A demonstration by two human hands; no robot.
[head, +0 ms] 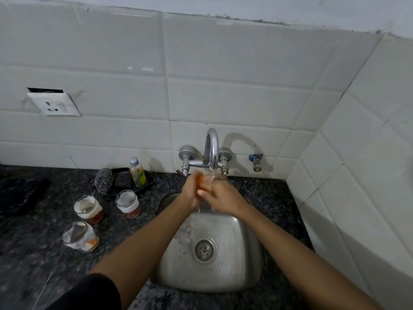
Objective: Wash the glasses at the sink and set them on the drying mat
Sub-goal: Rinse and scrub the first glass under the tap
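Steel sink (243, 260); both hands (209, 190) grip glass (203, 180) under tap (212, 148).

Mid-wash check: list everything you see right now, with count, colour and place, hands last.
held glass: 1, clear with orange tint, under the running tap, between both hands
soapy glasses: 3, clear with orange bases, upright on the counter left of the sink
sink: 1, steel, centre, drain in the middle
tap: 1, chrome, on the wall above the sink, running
bottle: 1, clear with yellow-green label, on a dark tray behind the glasses
scrubber: 1, dark, beside the bottle
socket: 1, white, wall at left
counter: dark speckled stone
left hand: grips the held glass
right hand: grips the held glass
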